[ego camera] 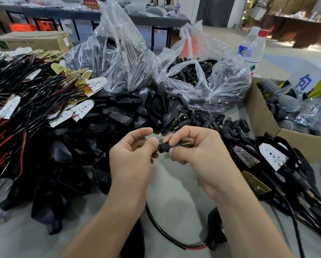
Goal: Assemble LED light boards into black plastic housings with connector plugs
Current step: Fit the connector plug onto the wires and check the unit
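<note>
Both hands work above the middle of the desk (pixel 174 192). The right hand (pixel 198 148) grasps a black connector plug (pixel 164 147) between the thumb and the curled fingers; its brass threaded end points to the right. The left hand (pixel 129 151) pinches a thin wire end (pixel 158 137) with thumb and forefinger. The small metal tip of the wire is just above the plug, and I cannot tell if they touch. A black cable (pixel 174 243) lies in a loop on the near edge of the desk, under the forearms.

On the left part of the desk is a big heap of LED boards (pixel 82 108) with black and red wires. Beside it, toward the middle, lies a pile of empty black housings (pixel 118 116). At the far edge stand two clear plastic bags: the left bag (pixel 115 62) contains dark parts, and the right bag (pixel 202 75) is open and full of connector plugs. On the right side lie finished housings with boards inside (pixel 272 155). Behind them is a cardboard box (pixel 256 116), and two water bottles (pixel 252 47) stand near the far right corner.
</note>
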Demonstrator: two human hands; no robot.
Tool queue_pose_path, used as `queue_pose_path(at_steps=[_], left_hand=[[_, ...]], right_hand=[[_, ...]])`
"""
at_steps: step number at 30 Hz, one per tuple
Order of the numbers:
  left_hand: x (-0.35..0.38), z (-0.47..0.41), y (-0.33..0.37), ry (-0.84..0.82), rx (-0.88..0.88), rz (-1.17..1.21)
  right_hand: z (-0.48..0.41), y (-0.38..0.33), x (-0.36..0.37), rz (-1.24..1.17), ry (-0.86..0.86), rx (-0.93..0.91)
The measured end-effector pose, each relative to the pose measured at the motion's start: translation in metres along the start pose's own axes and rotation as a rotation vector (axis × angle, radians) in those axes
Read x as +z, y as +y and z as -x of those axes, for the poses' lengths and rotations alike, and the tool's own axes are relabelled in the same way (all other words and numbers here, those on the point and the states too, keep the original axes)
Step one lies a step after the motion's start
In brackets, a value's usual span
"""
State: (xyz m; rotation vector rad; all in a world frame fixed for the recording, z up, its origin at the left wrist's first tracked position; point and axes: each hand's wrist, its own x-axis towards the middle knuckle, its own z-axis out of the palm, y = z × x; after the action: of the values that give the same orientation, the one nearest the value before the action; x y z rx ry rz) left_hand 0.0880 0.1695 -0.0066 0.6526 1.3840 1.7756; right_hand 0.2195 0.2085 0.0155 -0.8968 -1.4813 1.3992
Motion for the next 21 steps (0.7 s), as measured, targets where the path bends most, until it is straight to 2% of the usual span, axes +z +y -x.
queue_pose_path(at_steps=[3, 8, 13, 21], left_hand=[[-0.002, -0.004, 0.001, 0.026, -0.013, 0.037], [-0.009, -0.013, 0.008, -0.038, 0.154, -0.280], [-0.015, -0.014, 0.015, -0.153, 0.295, -0.503], [-0.020, -0.011, 0.020, -0.148, 0.411, -0.661]], right_hand=[[-0.001, 0.000, 0.004, -0.119, 0.093, 0.062], [-0.004, -0.001, 0.000, -0.338, 0.117, 0.130], [-0.004, 0.000, 0.001, -0.363, 0.122, 0.131], [-0.003, -0.001, -0.001, -0.298, 0.072, 0.088]])
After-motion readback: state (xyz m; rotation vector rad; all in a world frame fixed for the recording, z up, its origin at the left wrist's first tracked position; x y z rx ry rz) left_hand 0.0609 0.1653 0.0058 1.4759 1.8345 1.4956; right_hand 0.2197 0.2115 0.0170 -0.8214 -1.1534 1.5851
